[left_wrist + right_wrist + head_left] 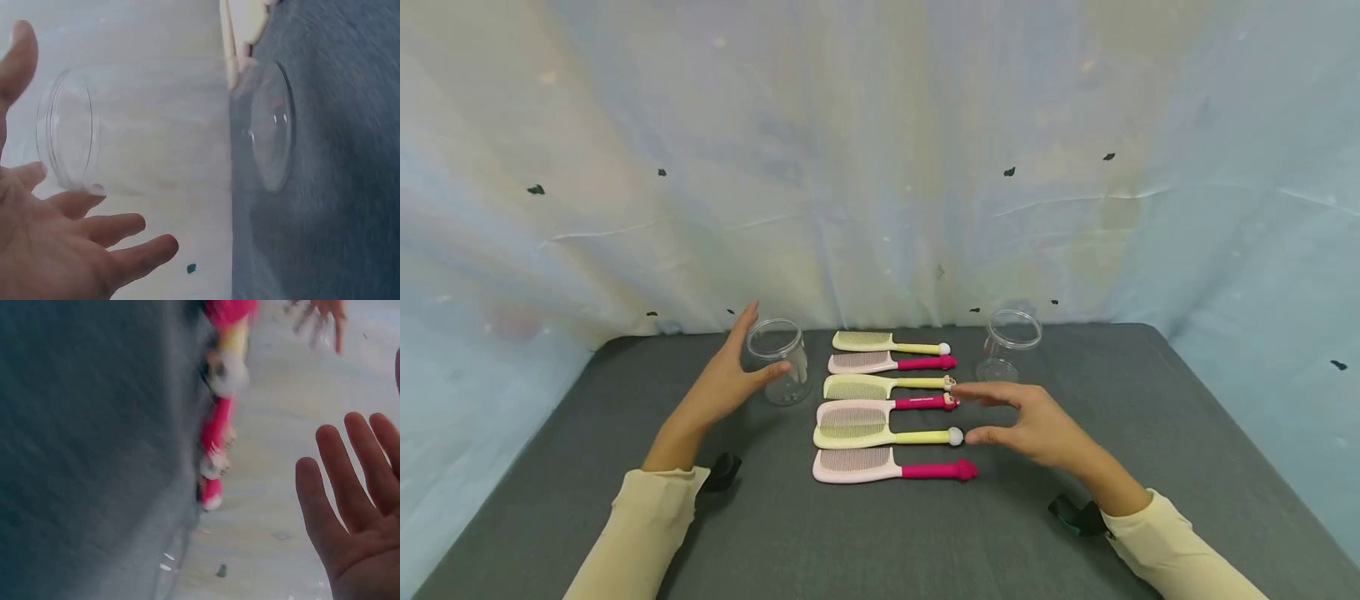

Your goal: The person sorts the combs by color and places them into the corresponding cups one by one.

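Spread wide, the left hand (724, 382) is beside a clear jar (795, 379) standing upright at the left. In the left wrist view its extended fingers (134, 262) lie near the rim of that jar (162, 125); contact cannot be told. Several combs lie in a column with handles to the right, such as a pink comb (853, 468) with a magenta handle and a yellow comb (850, 435). The right hand (1030, 423) hovers by the handle ends, thumb and fingers apart, holding nothing. In the right wrist view its fingers (344, 481) are straight.
A second clear jar (1000, 362) stands upright at the back right, beyond the right hand. Everything stands on a dark grey cloth-covered table (880, 542). A pale patterned curtain (880, 167) hangs right behind the table's back edge.
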Demonstrator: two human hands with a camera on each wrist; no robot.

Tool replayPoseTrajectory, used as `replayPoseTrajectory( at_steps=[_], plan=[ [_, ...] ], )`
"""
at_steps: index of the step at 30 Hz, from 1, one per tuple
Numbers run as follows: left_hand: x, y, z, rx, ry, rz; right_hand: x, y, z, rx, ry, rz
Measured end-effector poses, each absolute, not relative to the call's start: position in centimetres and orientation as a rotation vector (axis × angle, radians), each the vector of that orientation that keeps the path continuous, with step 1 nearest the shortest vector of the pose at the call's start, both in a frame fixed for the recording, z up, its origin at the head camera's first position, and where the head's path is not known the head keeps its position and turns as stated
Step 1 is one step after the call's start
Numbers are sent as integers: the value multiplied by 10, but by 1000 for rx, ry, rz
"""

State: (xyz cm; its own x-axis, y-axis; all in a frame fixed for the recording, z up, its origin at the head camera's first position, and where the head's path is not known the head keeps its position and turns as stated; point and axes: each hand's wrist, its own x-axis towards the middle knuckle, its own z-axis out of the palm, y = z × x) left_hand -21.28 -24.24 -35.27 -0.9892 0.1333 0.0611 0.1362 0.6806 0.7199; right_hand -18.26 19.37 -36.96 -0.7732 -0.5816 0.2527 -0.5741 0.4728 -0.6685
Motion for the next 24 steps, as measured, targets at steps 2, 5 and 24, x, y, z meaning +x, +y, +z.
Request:
replayPoseTrajectory(
  at_steps=[2,5,24],
  plan=[
    [-216,-240,-353,-242,-2839,-1263,-181,192,-373,-1046,2625,-1172],
    [-220,-241,-356,-230,-2768,-1349,-180,192,-377,-1020,2585,-1054],
    [-224,-241,-368,-110,-2662,-1562,-175,183,-386,-1033,2615,-669]
  ],
)
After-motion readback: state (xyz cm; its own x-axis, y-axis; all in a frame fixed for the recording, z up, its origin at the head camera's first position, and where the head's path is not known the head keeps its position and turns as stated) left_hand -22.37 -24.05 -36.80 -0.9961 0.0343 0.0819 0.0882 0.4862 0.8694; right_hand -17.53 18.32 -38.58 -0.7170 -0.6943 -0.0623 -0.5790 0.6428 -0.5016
